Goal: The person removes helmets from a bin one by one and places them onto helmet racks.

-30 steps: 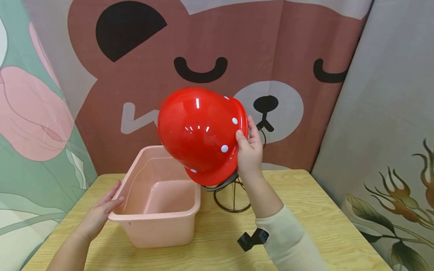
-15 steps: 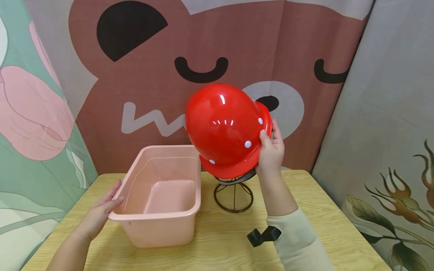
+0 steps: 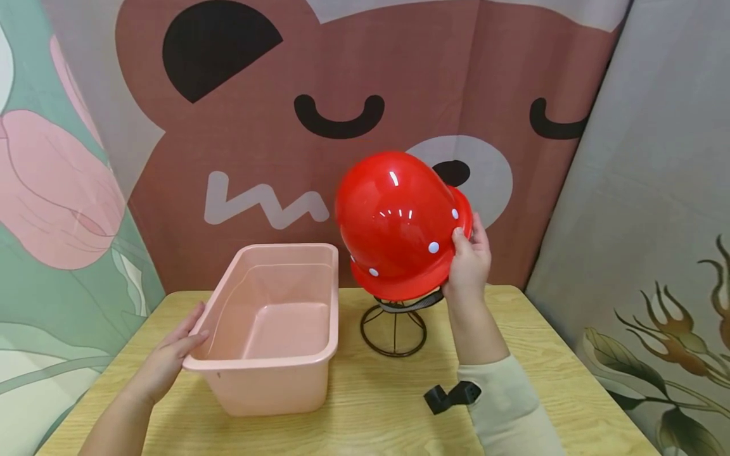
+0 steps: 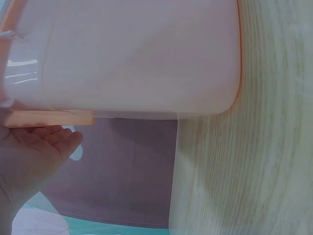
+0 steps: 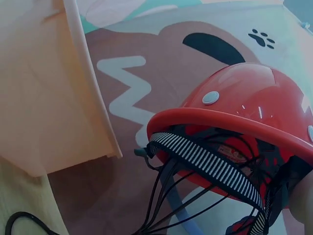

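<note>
My right hand (image 3: 469, 269) grips a red hard hat (image 3: 393, 221) by its brim, thumb on the outer shell. The hard hat is tilted, dome up, over a dark wire stand (image 3: 393, 330). In the right wrist view, its striped strap (image 5: 210, 169) shows under the brim (image 5: 230, 122), close to the stand's thin wires (image 5: 156, 205); whether they touch I cannot tell. My left hand (image 3: 165, 361) holds the left rim of a pink plastic basin (image 3: 262, 363), thumb on the rim and fingers outside. The left wrist view shows that hand (image 4: 41, 149) against the rim's underside.
Both basin and stand rest on a light wooden table (image 3: 376, 405), the stand just right of the basin. A curtain with a printed bear (image 3: 239, 139) hangs behind the table. A black wrist camera (image 3: 453, 396) sits on the right sleeve.
My right hand has carried the hard hat rightward, from beside and partly over the basin to above the wire stand, lowering it slightly lately. The left hand and basin have stayed put.
</note>
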A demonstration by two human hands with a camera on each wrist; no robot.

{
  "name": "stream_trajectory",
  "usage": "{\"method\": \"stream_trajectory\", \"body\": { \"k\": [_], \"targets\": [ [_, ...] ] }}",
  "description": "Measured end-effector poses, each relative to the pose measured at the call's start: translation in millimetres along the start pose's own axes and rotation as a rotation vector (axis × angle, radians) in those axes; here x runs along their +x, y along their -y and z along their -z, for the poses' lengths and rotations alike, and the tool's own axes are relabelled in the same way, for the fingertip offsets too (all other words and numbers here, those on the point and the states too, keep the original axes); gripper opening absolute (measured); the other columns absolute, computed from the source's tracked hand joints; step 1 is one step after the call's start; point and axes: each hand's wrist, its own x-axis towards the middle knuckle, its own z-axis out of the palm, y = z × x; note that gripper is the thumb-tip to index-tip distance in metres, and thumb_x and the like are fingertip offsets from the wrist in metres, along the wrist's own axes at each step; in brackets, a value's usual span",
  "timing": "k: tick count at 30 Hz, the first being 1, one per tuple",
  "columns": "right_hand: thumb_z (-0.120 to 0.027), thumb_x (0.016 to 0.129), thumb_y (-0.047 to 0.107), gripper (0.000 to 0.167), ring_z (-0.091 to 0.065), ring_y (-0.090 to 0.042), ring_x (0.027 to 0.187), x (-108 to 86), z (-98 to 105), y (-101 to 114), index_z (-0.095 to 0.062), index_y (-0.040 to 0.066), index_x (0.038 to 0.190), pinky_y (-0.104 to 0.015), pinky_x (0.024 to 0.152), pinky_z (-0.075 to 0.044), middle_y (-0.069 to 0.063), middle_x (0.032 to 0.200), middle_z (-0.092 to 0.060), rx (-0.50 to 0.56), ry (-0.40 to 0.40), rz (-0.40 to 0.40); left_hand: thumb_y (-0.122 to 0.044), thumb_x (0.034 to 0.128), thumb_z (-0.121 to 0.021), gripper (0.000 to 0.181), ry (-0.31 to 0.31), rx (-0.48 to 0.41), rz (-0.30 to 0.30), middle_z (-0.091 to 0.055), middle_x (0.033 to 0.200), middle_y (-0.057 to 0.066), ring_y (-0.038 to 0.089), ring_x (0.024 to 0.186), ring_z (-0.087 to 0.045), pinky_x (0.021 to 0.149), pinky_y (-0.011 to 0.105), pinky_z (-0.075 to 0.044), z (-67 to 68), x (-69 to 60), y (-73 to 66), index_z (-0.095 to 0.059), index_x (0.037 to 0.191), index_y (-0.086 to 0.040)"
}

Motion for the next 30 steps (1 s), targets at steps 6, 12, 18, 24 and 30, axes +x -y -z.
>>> {"method": "stream_trajectory", "body": {
  "k": [6,12,18,24,30],
  "targets": [
    [-0.05,0.102,0.015,0.055,-0.041,-0.017,0.136,5.1,8.9,-8.3,-0.035,0.031,0.152,-0.037,0.104,-0.048,0.008,0.153,-0.039,0.029,-0.019,-0.016,-0.022,0.1023,-0.042,0.074,-0.003,-0.001,0.005,0.015,0.163,0.012,0.028,0.148,0.02,0.119,0.052,0.012,0.4,0.5,-1.5,0.006,0.156,-0.009],
    [-0.048,0.102,0.014,0.052,-0.041,-0.017,0.136,10.1,16.8,-18.3,-0.038,0.03,0.151,-0.035,0.105,-0.048,0.007,0.152,-0.041,0.069,-0.045,-0.03,-0.021,0.1022,-0.042,0.075,0.008,-0.026,0.019,0.017,0.162,0.014,0.031,0.148,0.02,0.118,0.057,0.01,0.4,0.3,-2.4,0.008,0.156,-0.008],
    [-0.048,0.102,0.014,0.05,-0.043,-0.017,0.135,13.4,22.1,-26.2,-0.042,0.029,0.149,-0.031,0.101,-0.05,0.006,0.15,-0.044,0.094,-0.052,-0.034,-0.02,0.1012,-0.044,0.076,-0.002,-0.021,0.021,0.017,0.162,0.015,0.034,0.147,0.021,0.115,0.065,0.01,0.4,-0.5,-3.7,0.008,0.156,-0.008],
    [-0.046,0.103,0.017,0.054,-0.038,-0.015,0.139,14.1,26.7,-35.0,-0.031,0.027,0.155,-0.032,0.108,-0.044,0.007,0.157,-0.033,0.087,-0.08,-0.098,-0.02,0.1015,-0.044,0.076,0.0,-0.023,0.023,0.017,0.162,0.015,0.035,0.147,0.022,0.115,0.064,0.01,-0.2,-1.0,-4.2,0.008,0.156,-0.008],
    [-0.042,0.104,0.018,0.056,-0.036,-0.015,0.142,16.0,31.6,-42.8,-0.024,0.026,0.157,-0.031,0.111,-0.041,0.007,0.16,-0.028,0.097,-0.095,-0.172,-0.022,0.1019,-0.043,0.076,0.005,-0.017,0.034,0.017,0.163,0.015,0.035,0.148,0.021,0.12,0.056,0.008,-0.5,-1.3,-3.7,0.009,0.156,-0.01]
  ]
}}
